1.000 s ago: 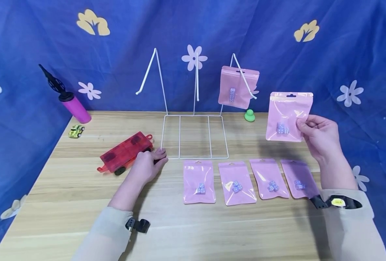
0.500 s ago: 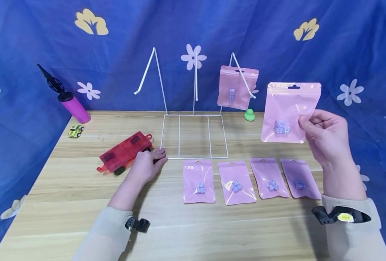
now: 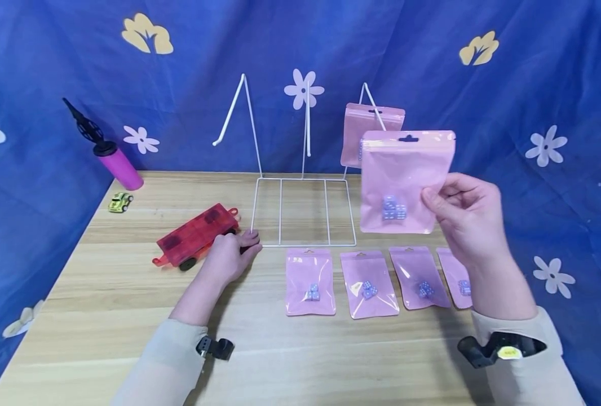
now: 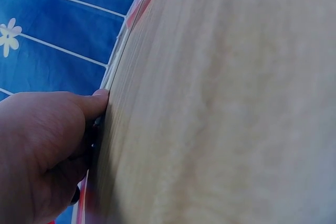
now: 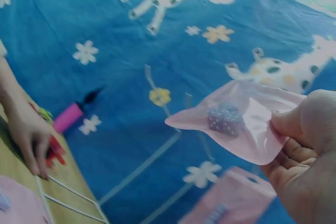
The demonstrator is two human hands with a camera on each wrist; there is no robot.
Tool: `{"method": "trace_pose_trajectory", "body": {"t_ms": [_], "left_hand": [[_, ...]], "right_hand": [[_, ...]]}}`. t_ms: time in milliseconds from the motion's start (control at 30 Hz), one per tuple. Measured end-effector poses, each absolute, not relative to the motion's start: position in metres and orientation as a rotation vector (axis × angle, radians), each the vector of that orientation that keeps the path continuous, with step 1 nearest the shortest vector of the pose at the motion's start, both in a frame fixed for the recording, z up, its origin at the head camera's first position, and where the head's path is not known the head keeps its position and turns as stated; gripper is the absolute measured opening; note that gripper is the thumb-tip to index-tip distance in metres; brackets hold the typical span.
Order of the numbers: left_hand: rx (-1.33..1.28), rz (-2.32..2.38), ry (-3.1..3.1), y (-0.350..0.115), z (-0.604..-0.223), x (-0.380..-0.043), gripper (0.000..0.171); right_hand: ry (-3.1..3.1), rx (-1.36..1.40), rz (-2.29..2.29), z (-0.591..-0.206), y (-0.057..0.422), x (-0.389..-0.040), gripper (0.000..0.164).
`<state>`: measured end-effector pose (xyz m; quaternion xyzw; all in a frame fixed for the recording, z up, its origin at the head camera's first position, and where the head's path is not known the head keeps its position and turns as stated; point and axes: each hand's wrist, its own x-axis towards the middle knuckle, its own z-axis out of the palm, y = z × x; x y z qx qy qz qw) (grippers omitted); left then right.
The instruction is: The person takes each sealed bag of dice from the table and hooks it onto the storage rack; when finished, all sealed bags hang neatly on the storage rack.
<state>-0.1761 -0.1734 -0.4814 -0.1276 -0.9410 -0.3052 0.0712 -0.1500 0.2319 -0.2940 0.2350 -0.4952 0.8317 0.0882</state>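
My right hand (image 3: 470, 220) pinches the right side of a pink zip bag (image 3: 399, 175) between thumb and fingers. Lilac dice (image 3: 393, 208) show through its front, and it stands upright in the air. Behind it a similar pink bag (image 3: 350, 135) hangs on the right hook of a white wire rack (image 3: 305, 246); the held bag partly covers that bag and the hook's tip. At the rack's front left corner, my left hand (image 3: 229, 256) holds the base wire, its thumb (image 4: 97, 103) lying along it in the left wrist view.
Several pink dice bags (image 3: 369, 270) lie in a row before the rack, the rightmost partly behind my right arm. A red toy trailer (image 3: 194, 234) is beside my left hand. Farther left are a small toy car (image 3: 120, 202) and a magenta pump (image 3: 122, 169).
My right hand first lifted the bag slightly nearer to me, then moved left with it until it overlapped the hanging bag. The left hand and the rack have stayed put.
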Motion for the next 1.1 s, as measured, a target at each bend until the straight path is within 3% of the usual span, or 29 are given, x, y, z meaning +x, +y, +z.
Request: {"method": "trace_pose_trajectory", "body": {"t_ms": [500, 1100], "left_hand": [[-0.395, -0.921, -2.820, -0.174, -0.483, -0.181, 0.028], [-0.402, -0.939, -2.831, -0.173, -0.480, -0.174, 0.029]], "right_hand": [[-1.683, 0.627, 2.434, -0.318, 0.165, -0.165, 0.011], [-1.765, 0.648, 2.413, -0.337, 0.133, -0.179, 0.018]]}}
